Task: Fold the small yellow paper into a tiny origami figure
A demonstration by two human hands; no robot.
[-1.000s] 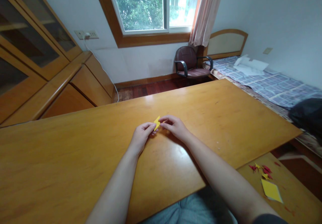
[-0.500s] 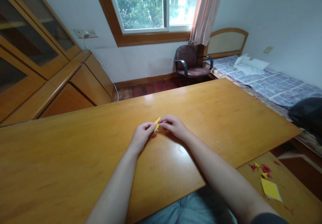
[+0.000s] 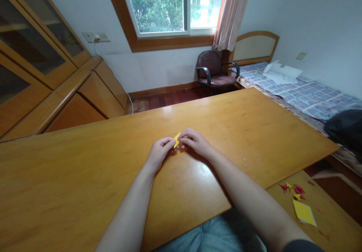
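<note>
Yellow ppr (image 3: 177, 140), folded, btwn both hands (image 3: 158, 153) (image 3: 197, 143) over tbl (image 3: 113, 169).

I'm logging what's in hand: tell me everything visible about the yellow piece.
The yellow piece is small, narrow and pointed at its far end, apparently folded paper. It slants forward and right over the table. The left hand pinches it; fingers of the right hand seem to touch its right edge. Finer folds are indistinct.
</note>
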